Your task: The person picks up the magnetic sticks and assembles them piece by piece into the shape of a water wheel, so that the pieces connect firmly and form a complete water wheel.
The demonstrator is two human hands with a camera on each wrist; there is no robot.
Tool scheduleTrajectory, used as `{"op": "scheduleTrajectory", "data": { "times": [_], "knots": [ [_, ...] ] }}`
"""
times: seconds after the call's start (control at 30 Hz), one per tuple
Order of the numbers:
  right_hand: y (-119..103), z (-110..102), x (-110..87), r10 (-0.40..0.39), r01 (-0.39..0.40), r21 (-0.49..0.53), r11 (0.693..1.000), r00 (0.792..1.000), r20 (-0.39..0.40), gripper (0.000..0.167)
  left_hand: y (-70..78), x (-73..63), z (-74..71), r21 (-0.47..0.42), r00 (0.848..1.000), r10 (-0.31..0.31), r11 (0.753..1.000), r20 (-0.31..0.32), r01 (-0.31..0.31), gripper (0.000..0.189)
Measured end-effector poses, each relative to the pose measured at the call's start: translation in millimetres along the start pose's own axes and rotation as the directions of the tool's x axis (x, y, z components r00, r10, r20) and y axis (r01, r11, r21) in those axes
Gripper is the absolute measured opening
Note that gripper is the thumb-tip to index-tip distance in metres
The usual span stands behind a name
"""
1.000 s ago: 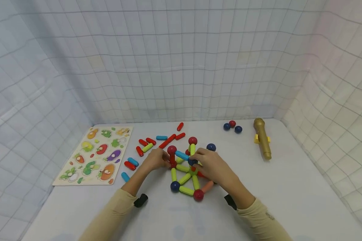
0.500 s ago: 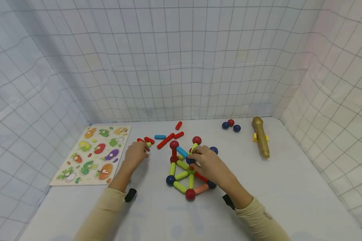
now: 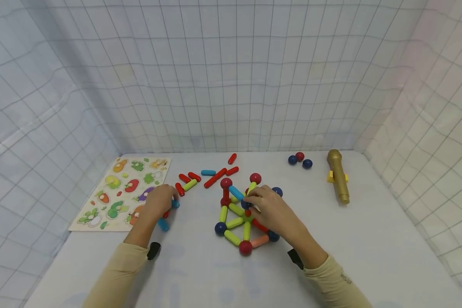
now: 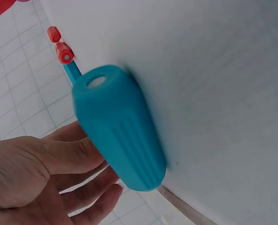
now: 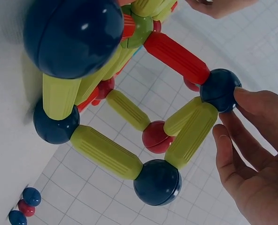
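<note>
My right hand (image 3: pixel 269 209) pinches a dark blue ball (image 5: pixel 221 89) on top of a ball-and-stick building-toy structure with its thumb and fingers. Yellow-green and red sticks join this ball to the structure in the right wrist view. A blue stick (image 3: pixel 235 192) spans between a dark red ball (image 3: pixel 226 183) and the pinched ball. My left hand (image 3: pixel 159 203) is low over loose sticks at the left, its fingertips at a blue stick (image 3: pixel 175 204). In the left wrist view another blue stick (image 4: pixel 120 126) looms near the camera and hides the thumb tip; whether the fingers grip anything is hidden.
Several red sticks (image 3: pixel 215 178), a yellow-green stick (image 3: pixel 190 185) and blue sticks lie loose behind and left of the structure. A vegetable puzzle board (image 3: pixel 111 224) lies at the left. Three balls (image 3: pixel 300 156) and a gold microphone-shaped toy (image 3: pixel 338 176) lie at the back right.
My left hand has left the structure's left side and moved left to the loose sticks near the puzzle board. The right hand keeps its hold on the ball; the structure has turned slightly.
</note>
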State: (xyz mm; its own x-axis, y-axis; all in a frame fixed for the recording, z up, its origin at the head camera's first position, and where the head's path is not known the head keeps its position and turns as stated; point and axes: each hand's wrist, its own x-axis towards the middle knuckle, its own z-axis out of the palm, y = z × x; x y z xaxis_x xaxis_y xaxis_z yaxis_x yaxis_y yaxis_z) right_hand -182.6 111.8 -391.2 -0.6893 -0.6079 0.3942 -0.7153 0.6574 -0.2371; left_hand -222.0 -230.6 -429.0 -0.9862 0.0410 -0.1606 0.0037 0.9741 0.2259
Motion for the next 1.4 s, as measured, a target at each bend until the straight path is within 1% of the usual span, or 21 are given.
{"op": "scheduleTrajectory", "data": {
  "times": [0.1, 0.17, 0.2, 0.27, 0.33, 0.43, 0.5, 0.57, 0.7, 0.8, 0.97, 1.03, 1.13, 1.2, 1.27, 1.33, 1.4],
  "knots": [
    [1.1, -1.9, 0.1, -0.004, 0.004, 0.0, 1.0, 1.0, -0.003, 0.024, 4.9, -0.1, -0.8, -0.01, 0.999, 0.015, 1.0, -0.041, -0.016, 0.014],
    [1.9, -2.3, -0.1, -0.01, 0.01, 0.004, 1.0, 1.0, -0.004, 0.024, 11.1, -2.6, -1.0, -0.061, 0.996, 0.038, 0.997, -0.075, -0.043, 0.016],
    [2.2, -2.3, -0.1, -0.013, 0.013, 0.007, 1.0, 1.0, -0.004, 0.024, 16.0, -4.8, -1.2, -0.094, 0.994, 0.059, 0.993, -0.095, -0.068, 0.018],
    [2.8, -2.0, -0.1, -0.017, 0.017, 0.017, 1.0, 1.0, -0.005, 0.024, 29.4, -11.3, -0.9, -0.182, 0.986, 0.107, 0.975, -0.13, -0.129, 0.024],
    [3.4, -1.3, -0.1, -0.013, 0.013, 0.031, 0.999, 1.0, -0.004, 0.024, 46.8, -19.4, -1.2, -0.261, 0.977, 0.155, 0.946, -0.149, -0.19, 0.028],
    [3.7, -0.3, -0.5, 0.01, -0.01, 0.048, 0.999, 1.0, 0.0, 0.024, 75.6, -32.4, -2.8, -0.326, 0.963, 0.221, 0.909, -0.153, -0.261, 0.031],
    [3.4, 0.3, -0.9, 0.03, -0.031, 0.06, 0.998, 1.0, 0.009, 0.026, 93.0, -39.5, -4.4, -0.34, 0.958, 0.248, 0.897, -0.142, -0.282, 0.03],
    [2.9, 0.6, -1.4, 0.046, -0.047, 0.072, 0.996, 0.999, 0.017, 0.027, 107.6, -44.4, -5.7, -0.341, 0.954, 0.272, 0.892, -0.122, -0.298, 0.028],
    [1.2, 0.6, -1.8, 0.055, -0.057, 0.099, 0.993, 0.998, 0.029, 0.026, 128.9, -49.3, -7.3, -0.282, 0.944, 0.317, 0.901, -0.091, -0.33, 0.024],
    [0.4, 0.8, -1.1, 0.047, -0.05, 0.106, 0.993, 0.999, 0.026, 0.026, 139.7, -51.8, -9.5, -0.205, 0.93, 0.354, 0.907, -0.099, -0.367, 0.025],
    [0.1, 2.0, 0.6, 0.044, -0.047, 0.096, 0.994, 0.999, 0.025, 0.026, 151.2, -55.0, -14.2, -0.099, 0.911, 0.392, 0.909, -0.131, -0.405, 0.025],
    [0.0, 2.3, 1.3, 0.041, -0.043, 0.096, 0.994, 0.999, 0.026, 0.026, 153.6, -55.7, -15.3, -0.072, 0.908, 0.396, 0.91, -0.138, -0.408, 0.025],
    [-0.3, 1.4, 1.8, 0.032, -0.034, 0.093, 0.995, 0.999, 0.022, 0.026, 154.8, -55.9, -15.8, -0.062, 0.906, 0.397, 0.91, -0.145, -0.409, 0.024],
    [-0.1, 0.7, 1.8, 0.032, -0.034, 0.091, 0.995, 0.999, 0.02, 0.026, 154.2, -56.0, -16.3, -0.081, 0.913, 0.386, 0.914, -0.136, -0.398, 0.026],
    [0.0, -0.4, 1.5, 0.035, -0.036, 0.083, 0.996, 0.999, 0.02, 0.027, 150.6, -56.5, -17.2, -0.122, 0.929, 0.354, 0.923, -0.111, -0.366, 0.032],
    [0.4, -0.9, 1.0, 0.043, -0.044, 0.08, 0.996, 0.999, 0.023, 0.027, 141.5, -57.3, -17.9, -0.169, 0.948, 0.305, 0.933, -0.094, -0.317, 0.039],
    [0.8, -0.9, 0.2, 0.048, -0.049, 0.072, 0.996, 0.999, 0.023, 0.026, 124.9, -57.9, -18.2, -0.204, 0.963, 0.251, 0.942, -0.095, -0.266, 0.041]
  ]
}}
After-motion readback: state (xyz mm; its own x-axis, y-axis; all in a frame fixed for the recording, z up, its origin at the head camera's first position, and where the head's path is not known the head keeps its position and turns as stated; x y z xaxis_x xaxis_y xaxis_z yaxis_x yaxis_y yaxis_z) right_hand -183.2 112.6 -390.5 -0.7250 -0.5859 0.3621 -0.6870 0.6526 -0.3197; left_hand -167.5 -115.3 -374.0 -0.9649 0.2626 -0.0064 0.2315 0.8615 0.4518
